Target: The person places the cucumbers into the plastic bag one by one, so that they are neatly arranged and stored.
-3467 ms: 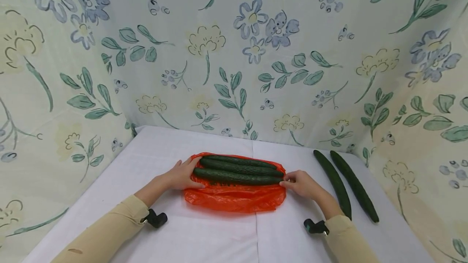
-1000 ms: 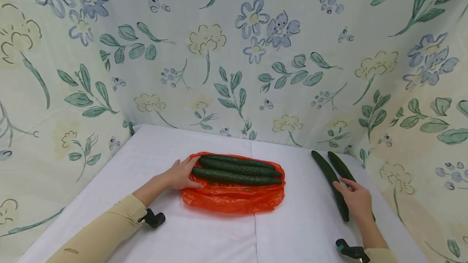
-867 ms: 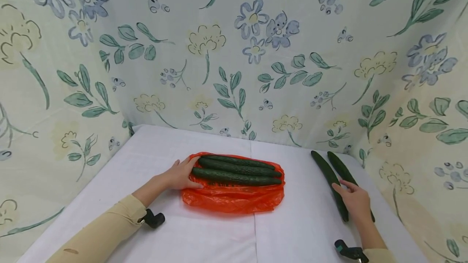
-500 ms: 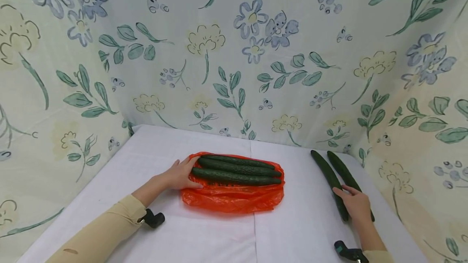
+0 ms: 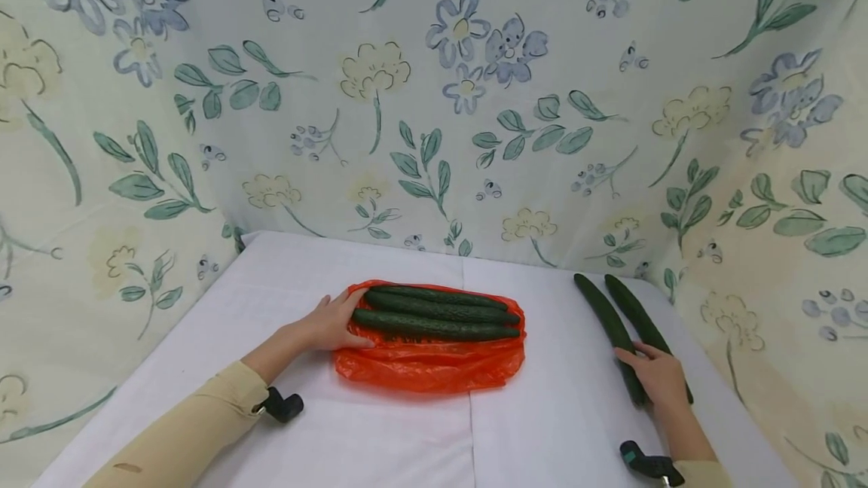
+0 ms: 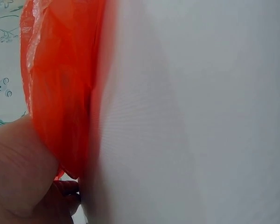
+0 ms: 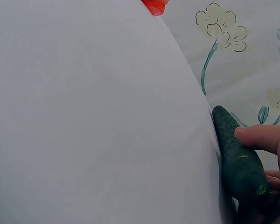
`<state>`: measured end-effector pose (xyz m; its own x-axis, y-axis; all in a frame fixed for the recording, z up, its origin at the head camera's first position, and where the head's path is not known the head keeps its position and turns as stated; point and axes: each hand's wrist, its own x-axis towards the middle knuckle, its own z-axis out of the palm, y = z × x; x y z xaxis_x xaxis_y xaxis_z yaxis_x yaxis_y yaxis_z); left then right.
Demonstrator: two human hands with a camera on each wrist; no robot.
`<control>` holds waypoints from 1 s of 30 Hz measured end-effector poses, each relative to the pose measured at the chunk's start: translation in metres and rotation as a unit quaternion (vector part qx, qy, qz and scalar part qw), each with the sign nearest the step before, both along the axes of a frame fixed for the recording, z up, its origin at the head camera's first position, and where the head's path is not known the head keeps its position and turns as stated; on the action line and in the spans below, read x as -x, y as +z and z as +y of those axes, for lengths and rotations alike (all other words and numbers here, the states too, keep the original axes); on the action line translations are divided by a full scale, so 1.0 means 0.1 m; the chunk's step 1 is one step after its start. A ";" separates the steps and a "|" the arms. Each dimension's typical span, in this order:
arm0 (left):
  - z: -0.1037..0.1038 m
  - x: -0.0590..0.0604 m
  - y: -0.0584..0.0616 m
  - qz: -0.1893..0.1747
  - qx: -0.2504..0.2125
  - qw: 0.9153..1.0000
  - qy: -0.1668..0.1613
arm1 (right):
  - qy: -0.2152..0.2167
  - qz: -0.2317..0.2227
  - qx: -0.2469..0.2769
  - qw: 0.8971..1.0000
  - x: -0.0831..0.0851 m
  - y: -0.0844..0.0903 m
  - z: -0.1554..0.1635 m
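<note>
In the head view, a red plastic bag [image 5: 434,369] lies on the table with dark green cucumbers [image 5: 437,327] side by side in its opening. My left hand [image 5: 329,324] holds the bag's left end, thumb along the near side and fingers at the far side. Red film [image 6: 60,88] fills the left part of the left wrist view beside that hand. At the right, my right hand [image 5: 661,376] grips the lower part of a long cucumber [image 5: 603,309]. In the right wrist view my thumb presses this cucumber [image 7: 238,161], with other fingers partly hidden behind it.
Another cucumber [image 5: 634,307] lies just right of the gripped one, partly covered by my right hand. A white cloth [image 5: 542,413] covers the table, and floral curtains [image 5: 434,134] close off the back and sides.
My right hand has left the bag's right end, moved right to the loose cucumbers and taken hold of the left one. The left hand stays at the bag.
</note>
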<state>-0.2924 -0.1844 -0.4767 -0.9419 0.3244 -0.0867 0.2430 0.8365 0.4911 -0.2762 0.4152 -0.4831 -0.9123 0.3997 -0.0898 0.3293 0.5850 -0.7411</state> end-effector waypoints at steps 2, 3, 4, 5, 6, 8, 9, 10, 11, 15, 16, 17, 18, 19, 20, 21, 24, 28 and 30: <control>0.00 0.00 -0.01 0.001 0.002 1.000 0.002 | 0.009 -0.001 -0.013 1.000 0.00 0.01 0.00; -0.01 0.00 -0.01 0.002 0.003 1.000 0.003 | 0.013 -0.001 -0.018 1.000 0.00 0.01 -0.01; -0.01 0.00 -0.01 0.003 0.003 1.000 0.002 | 0.016 0.000 -0.025 1.000 0.00 0.01 -0.01; -0.01 0.00 -0.01 0.002 0.005 1.000 0.003 | 0.019 0.001 -0.031 0.999 0.00 0.00 0.00; -0.01 -0.01 -0.02 0.001 0.006 1.000 0.003 | 0.021 0.003 -0.035 0.999 0.00 0.00 0.00; -0.01 -0.01 -0.01 0.000 0.005 1.000 0.004 | 0.021 0.006 -0.039 0.999 0.00 -0.01 0.00; -0.01 -0.02 -0.01 -0.002 0.005 1.000 0.004 | 0.019 0.007 -0.040 0.999 0.00 -0.02 0.01; -0.01 -0.02 -0.01 -0.002 0.006 1.000 0.003 | 0.019 0.008 -0.041 0.999 0.01 -0.02 0.01; 0.00 -0.02 0.00 -0.003 0.005 1.000 0.003 | 0.018 0.008 -0.040 0.999 0.01 -0.02 0.01; 0.00 -0.01 0.00 -0.003 0.001 1.000 0.000 | 0.017 0.007 -0.038 0.999 0.01 -0.03 0.03; 0.00 -0.01 0.00 -0.002 0.002 1.000 -0.001 | 0.017 0.007 -0.038 0.999 0.01 -0.03 0.03; -0.01 0.00 0.00 -0.002 0.002 1.000 0.000 | 0.017 0.006 -0.039 0.999 0.01 -0.04 0.03; -0.01 0.00 0.00 0.000 0.003 1.000 0.000 | 0.017 0.007 -0.039 0.999 0.01 -0.04 0.03; -0.01 0.00 -0.01 0.001 0.004 1.000 -0.001 | 0.016 0.007 -0.041 0.999 0.01 -0.04 0.03; -0.01 0.00 -0.01 0.002 0.004 1.000 -0.001 | 0.016 0.007 -0.041 0.999 0.01 -0.03 0.03; -0.01 0.00 -0.01 0.004 0.005 1.000 -0.001 | 0.014 0.008 -0.042 0.999 0.01 -0.03 0.02; -0.01 0.00 0.00 0.004 0.005 1.000 -0.003 | 0.005 0.013 -0.038 0.999 0.00 -0.02 -0.01; 0.00 -0.01 0.01 -0.001 0.002 1.000 -0.005 | -0.009 0.020 -0.028 0.999 0.00 0.00 -0.04; -0.01 -0.01 0.01 0.000 0.000 1.000 -0.006 | -0.014 0.024 -0.024 0.999 0.01 0.00 -0.06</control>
